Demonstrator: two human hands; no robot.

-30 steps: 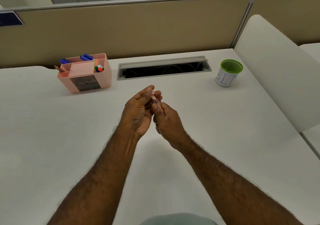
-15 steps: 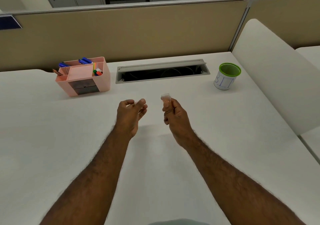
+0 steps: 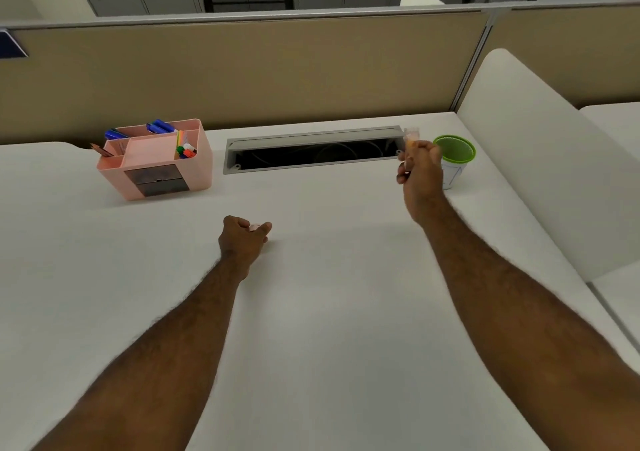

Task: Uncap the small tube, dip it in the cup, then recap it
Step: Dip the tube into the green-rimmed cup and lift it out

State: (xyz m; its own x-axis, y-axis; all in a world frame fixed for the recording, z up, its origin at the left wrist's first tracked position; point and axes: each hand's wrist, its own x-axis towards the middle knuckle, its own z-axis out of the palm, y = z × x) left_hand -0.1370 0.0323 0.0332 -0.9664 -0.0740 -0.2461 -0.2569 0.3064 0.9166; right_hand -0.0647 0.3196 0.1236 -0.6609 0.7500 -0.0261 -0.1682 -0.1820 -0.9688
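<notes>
My right hand [image 3: 420,170] grips a small clear tube [image 3: 411,136], held upright with its open top above my fingers. It hovers just left of the green-rimmed white cup [image 3: 455,154], which stands on the white desk at the right. Part of the cup's left side is hidden by my hand. My left hand [image 3: 244,237] rests on the desk near the middle, its fingers pinched on a small pale cap [image 3: 255,227] that barely shows.
A pink desk organiser [image 3: 157,159] with pens stands at the back left. A grey cable slot [image 3: 313,149] is sunk into the desk behind my hands. A beige partition [image 3: 242,69] closes the back, and a white rounded divider [image 3: 540,159] rises at the right.
My hands pulled apart with the tube and the cap separated. The right hand then carried the tube up and right until it was beside the cup. The left hand sank to the desk.
</notes>
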